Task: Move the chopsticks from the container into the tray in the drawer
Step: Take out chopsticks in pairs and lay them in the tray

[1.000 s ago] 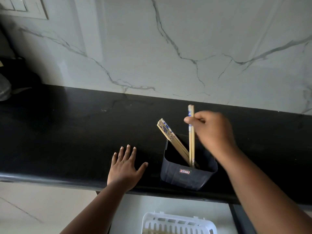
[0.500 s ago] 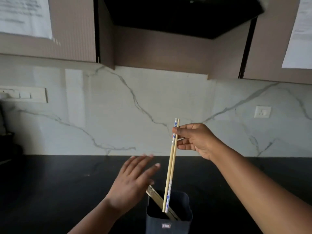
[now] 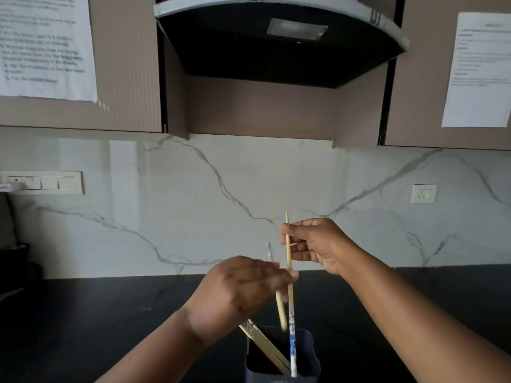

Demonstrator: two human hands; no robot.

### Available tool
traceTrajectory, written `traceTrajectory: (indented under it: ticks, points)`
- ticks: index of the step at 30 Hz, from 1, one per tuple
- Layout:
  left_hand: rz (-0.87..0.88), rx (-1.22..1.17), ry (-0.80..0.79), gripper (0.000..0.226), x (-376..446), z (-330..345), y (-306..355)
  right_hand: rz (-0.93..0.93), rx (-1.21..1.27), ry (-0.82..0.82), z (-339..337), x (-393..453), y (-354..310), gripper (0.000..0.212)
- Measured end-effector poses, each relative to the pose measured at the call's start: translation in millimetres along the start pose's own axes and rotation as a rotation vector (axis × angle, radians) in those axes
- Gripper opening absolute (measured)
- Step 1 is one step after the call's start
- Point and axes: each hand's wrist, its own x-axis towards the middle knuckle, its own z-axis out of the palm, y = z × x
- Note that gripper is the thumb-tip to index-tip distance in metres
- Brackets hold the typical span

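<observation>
Container (image 3: 282,363) at bottom edge on dark surface (image 3: 110,313), just below both grips; several chopsticks (image 3: 265,348) lean inside it. Left hand (image 3: 237,291) blurred, fingers round 1 stick (image 3: 279,308), which hangs clear above the rim. Right hand (image 3: 318,244), beyond and above the left, pinches the upper part of 1 blue-patterned stick (image 3: 289,299); its low end is near or inside the container's rim, can't tell which. Tray and drawer not in view. Step, as judged: getting a pair clear of the container. Do it well: lift straight up till tips clear rim, bring both sticks parallel into 1 grip, avoid knocking the leaning ones or tipping the container. Marble wall (image 3: 249,189) behind.
</observation>
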Motion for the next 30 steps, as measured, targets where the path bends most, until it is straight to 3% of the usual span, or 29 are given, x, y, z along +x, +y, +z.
traceTrajectory:
  ticks: [1,5,7,22,30]
  points:
    - [-0.152,-0.097,0.020,0.029,5.7,-2.9,1.8,0.000,0.010,0.002,-1.7,-0.9,0.8,0.014]
    - [-1.097,-0.706,0.059,0.025,38.2,-10.4,-1.5,-0.093,0.013,-0.051,-0.5,-8.5,-0.9,0.024]
    - [-1.254,-0.795,0.008,0.017,45.9,-8.1,-10.1,-0.138,0.023,-0.087,4.9,-12.3,-2.0,0.026]
    - [-1.345,-0.730,-0.167,0.016,30.5,26.9,-20.3,-0.141,0.026,-0.023,20.1,-9.3,23.9,0.012]
    - [-1.341,-0.764,-0.145,0.006,19.7,39.1,-20.0,-0.070,0.019,-0.050,17.0,-7.7,36.5,0.015]
